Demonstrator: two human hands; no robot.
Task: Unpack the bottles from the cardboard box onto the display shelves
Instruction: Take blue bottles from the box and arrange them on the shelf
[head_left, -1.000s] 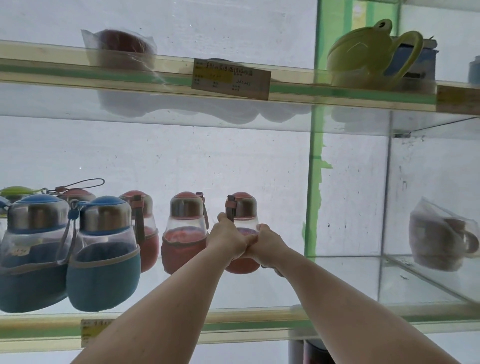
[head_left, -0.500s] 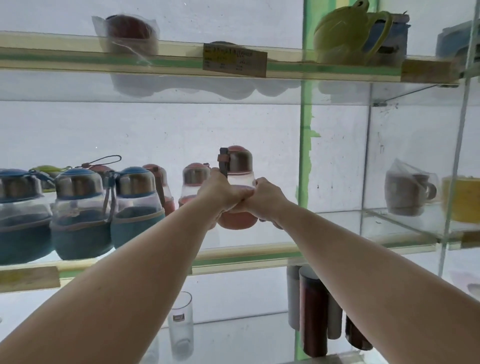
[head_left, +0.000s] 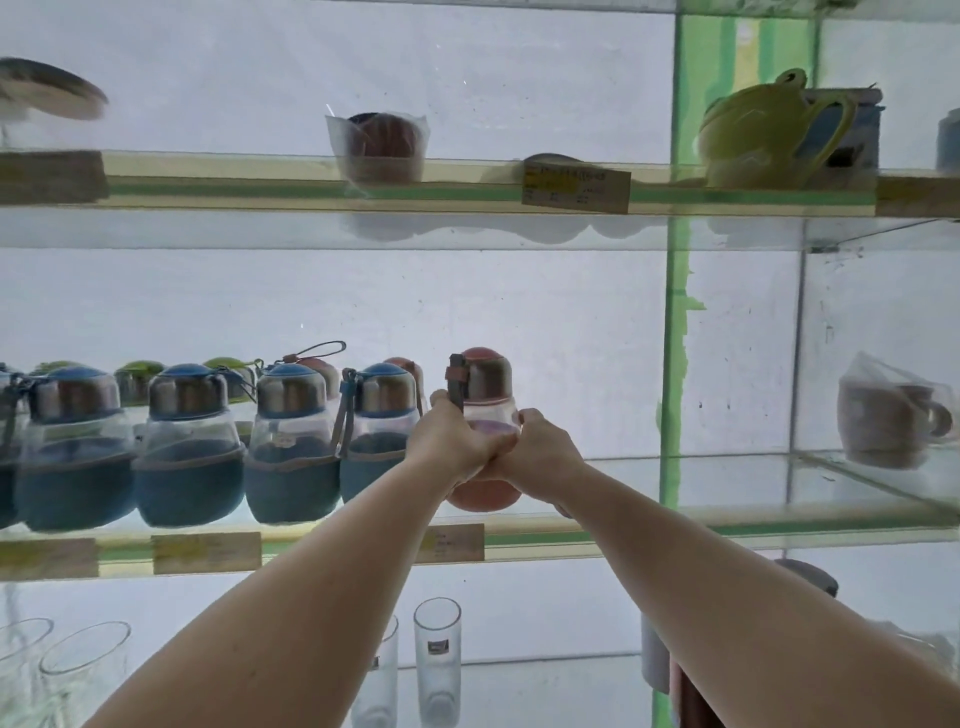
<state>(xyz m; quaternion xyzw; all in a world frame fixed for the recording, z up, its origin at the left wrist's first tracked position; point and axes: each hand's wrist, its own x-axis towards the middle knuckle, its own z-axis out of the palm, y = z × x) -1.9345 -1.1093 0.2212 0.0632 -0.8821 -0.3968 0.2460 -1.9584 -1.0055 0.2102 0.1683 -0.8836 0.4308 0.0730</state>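
A pink bottle (head_left: 480, 382) with a steel collar and a dark strap stands on the middle glass shelf (head_left: 649, 480), at the right end of the bottle row. My left hand (head_left: 451, 440) grips its left side and my right hand (head_left: 532, 453) grips its right side, knuckles touching in front of it. Several blue-sleeved bottles (head_left: 291, 441) stand in a row to its left, with green-capped bottles (head_left: 137, 376) and other pink ones behind. The cardboard box is out of view.
The upper shelf (head_left: 467, 192) carries a wrapped brown cup (head_left: 382, 145), a price tag (head_left: 575, 187) and a green teapot (head_left: 769, 132). A wrapped mug (head_left: 888, 415) sits on the right-hand shelf. Drinking glasses (head_left: 436, 660) and dark flasks (head_left: 660, 654) stand on the shelf below.
The view has shifted left and closer, so more blue bottles show. Both hands still hold the pink bottle, which now stands nearer the blue row.
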